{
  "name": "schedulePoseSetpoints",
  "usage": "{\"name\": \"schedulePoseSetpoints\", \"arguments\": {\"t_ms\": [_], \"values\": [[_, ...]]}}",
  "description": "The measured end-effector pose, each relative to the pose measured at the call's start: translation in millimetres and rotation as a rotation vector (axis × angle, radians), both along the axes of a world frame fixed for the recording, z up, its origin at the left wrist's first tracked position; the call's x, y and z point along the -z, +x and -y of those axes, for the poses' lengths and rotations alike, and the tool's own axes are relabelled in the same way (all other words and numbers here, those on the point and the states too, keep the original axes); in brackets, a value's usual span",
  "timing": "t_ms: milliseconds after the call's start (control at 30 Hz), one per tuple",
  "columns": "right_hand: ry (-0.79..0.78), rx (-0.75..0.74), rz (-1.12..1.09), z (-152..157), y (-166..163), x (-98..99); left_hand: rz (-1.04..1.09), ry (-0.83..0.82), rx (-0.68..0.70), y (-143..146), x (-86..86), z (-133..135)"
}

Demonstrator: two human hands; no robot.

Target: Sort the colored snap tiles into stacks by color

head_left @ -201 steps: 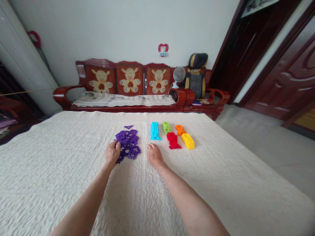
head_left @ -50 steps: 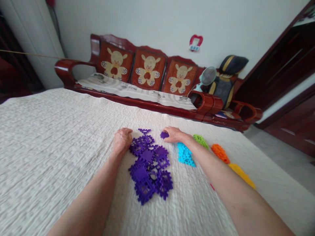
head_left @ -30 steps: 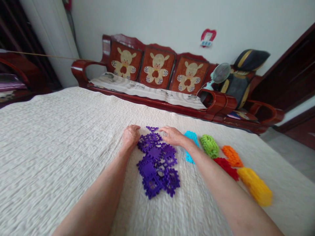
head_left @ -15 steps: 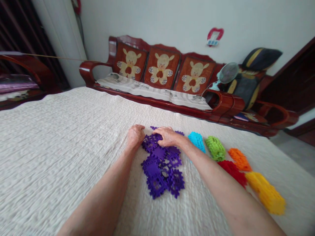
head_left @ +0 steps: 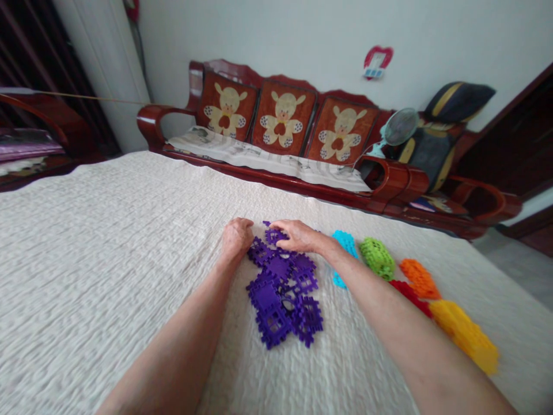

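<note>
Flat purple interlocking building tiles (head_left: 277,268) with notched edges lie in a loose, overlapping pile on the cream cloth. Some are solid squares and others have window-like openings. My right hand (head_left: 298,235) is at the far end of the pile, thumb and fingers closed on one purple tile (head_left: 275,236). My left hand (head_left: 237,236) rests at the pile's far left edge, its fingers curled in and turned away. Whatever those fingers hold, if anything, is hidden.
To the right stand stacks of similar tiles: blue (head_left: 345,242), green (head_left: 377,258), orange (head_left: 419,278), red (head_left: 410,295) and yellow (head_left: 464,334). My right forearm passes over part of the blue and red ones. A wooden sofa (head_left: 268,173) borders the cloth's far edge.
My right hand has shifted slightly right, and a purple tile now shows between its thumb and fingers. More of the blue stack shows beside the forearm. My left hand stays nearly still.
</note>
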State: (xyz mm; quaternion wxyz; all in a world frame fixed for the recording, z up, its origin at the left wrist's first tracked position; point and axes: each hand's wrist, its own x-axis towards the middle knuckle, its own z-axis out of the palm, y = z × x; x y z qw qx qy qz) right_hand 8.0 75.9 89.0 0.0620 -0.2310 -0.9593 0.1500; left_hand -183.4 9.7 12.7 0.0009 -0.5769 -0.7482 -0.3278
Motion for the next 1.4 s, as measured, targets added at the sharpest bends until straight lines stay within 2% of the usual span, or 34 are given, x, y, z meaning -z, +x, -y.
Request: {"name": "schedulePoseSetpoints", "arguments": {"t_ms": [133,267,433,633,1167,1267,1400], "values": [[-0.039,0.135,-0.141,-18.0,30.1,-20.6,-0.006,0.008,0.014,-1.4,2.1,-0.8],[0.076,0.259,-0.010,-33.5,63.8,-30.9,-0.014,0.002,0.014,-2.3,3.3,-2.0],[0.150,0.333,0.190,-37.0,79.5,-15.9,-0.027,0.013,0.014,-2.0,3.0,-1.9],[0.201,0.413,0.290,-34.5,82.7,-2.3,-0.041,-0.003,0.005,-2.0,2.6,-2.2],[0.170,0.409,0.358,-27.0,73.1,-2.5,-0.040,0.003,0.008,0.2,-0.6,0.6],[0.206,0.308,0.253,-23.3,65.5,-4.8,-0.034,0.006,0.012,0.0,-0.1,0.8],[0.149,0.042,0.110,-17.1,44.7,-3.1,-0.035,0.007,0.015,-0.7,1.5,0.0]]}}
